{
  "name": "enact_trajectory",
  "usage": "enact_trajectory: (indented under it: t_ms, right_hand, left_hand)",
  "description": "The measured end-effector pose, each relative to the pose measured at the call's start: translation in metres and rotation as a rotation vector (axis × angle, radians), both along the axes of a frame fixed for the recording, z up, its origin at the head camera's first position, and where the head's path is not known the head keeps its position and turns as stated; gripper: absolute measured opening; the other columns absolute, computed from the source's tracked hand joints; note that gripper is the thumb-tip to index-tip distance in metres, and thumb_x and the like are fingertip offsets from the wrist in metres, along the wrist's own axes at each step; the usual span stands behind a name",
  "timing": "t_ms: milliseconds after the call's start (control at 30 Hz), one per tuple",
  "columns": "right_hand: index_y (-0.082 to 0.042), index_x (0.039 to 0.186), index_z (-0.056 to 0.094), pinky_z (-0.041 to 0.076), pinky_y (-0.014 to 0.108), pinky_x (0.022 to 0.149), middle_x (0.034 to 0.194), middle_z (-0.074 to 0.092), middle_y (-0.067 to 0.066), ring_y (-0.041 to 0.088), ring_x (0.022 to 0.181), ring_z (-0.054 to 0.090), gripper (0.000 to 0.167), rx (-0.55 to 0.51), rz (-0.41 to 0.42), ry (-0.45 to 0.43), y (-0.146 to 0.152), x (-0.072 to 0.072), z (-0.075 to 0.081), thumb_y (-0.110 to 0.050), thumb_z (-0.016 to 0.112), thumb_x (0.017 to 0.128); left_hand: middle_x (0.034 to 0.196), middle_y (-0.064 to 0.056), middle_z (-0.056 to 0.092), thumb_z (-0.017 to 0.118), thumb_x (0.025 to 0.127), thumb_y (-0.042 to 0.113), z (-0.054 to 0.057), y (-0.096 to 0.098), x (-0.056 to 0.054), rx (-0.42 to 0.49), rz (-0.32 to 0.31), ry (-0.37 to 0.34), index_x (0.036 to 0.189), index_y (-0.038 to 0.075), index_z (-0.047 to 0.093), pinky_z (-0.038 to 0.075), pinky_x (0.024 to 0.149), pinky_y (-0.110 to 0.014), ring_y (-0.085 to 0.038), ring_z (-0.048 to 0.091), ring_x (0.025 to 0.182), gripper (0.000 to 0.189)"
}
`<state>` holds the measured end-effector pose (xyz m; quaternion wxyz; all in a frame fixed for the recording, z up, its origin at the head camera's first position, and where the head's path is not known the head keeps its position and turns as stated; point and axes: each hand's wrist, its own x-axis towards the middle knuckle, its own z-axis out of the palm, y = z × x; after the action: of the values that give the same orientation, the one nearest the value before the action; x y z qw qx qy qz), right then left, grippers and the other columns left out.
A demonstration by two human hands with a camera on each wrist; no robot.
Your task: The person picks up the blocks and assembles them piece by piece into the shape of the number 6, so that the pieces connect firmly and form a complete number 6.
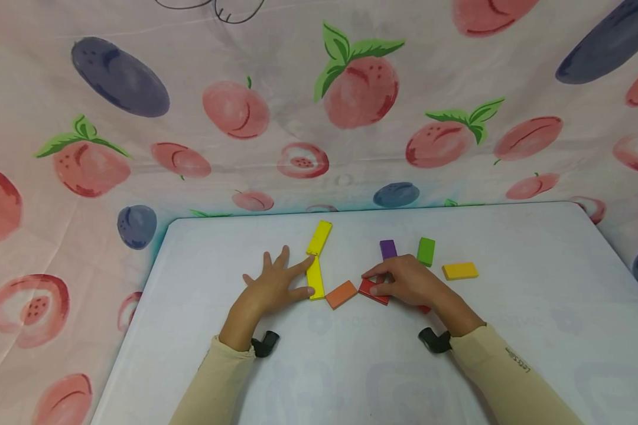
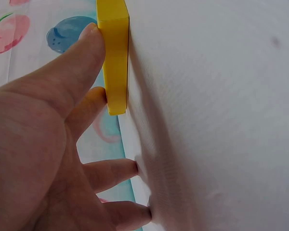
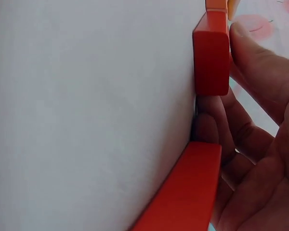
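Observation:
My left hand (image 1: 272,285) spreads its fingers, with thumb and index finger touching the lower yellow block (image 1: 315,276); its middle and ring fingertips meet the table in the left wrist view. Above that block, end to end, lies another yellow block (image 1: 319,238). An orange block (image 1: 342,294) bridges from the lower yellow one toward a red block (image 1: 369,293). With thumb and fingers my right hand (image 1: 410,280) pinches this red block, the thumb on its upper face. Partly beneath the right palm is a second red block (image 3: 188,187), mostly hidden in the head view.
Beyond the right hand lie a purple block (image 1: 388,249), partly covered, and a green block (image 1: 426,252). A yellow-orange block (image 1: 460,271) sits further right. The white table (image 1: 319,378) ends at a fruit-patterned cloth (image 1: 298,71) behind it.

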<state>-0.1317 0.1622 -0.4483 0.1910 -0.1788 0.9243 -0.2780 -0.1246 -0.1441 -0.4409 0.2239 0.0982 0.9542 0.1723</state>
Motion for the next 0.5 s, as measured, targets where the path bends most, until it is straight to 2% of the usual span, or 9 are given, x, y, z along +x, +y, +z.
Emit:
enact_trajectory:
  t_ms: [167,500]
  right_hand:
    - [-0.028,0.126,0.075,0.054,0.029,0.079,0.112,0.073,-0.003,0.014,0.098,0.059,0.038,-0.004,0.010,-0.027,0.0018,-0.0017,0.0004,-0.029,0.081,0.088]
    - [-0.028,0.127,0.074,0.053,0.028,0.078,0.106,0.071,-0.005,0.014,0.095,0.058,0.039,-0.009,0.056,-0.024,0.0022,-0.0037,0.0001,-0.026,0.081,0.089]
  left_hand:
    - [0.173,-0.015,0.008,0.068,0.092,0.055,-0.0006,-0.0001,-0.0002,0.003,0.000,0.001,0.156,0.048,0.034,0.005,0.099,-0.093,-0.055,-0.004,0.155,0.073]
    - [0.173,-0.015,0.007,0.068,0.092,0.055,-0.0011,0.0001,-0.0011,-0.004,0.002,-0.002,0.156,0.048,0.034,0.005,0.099,-0.093,-0.055,-0.004,0.155,0.073]
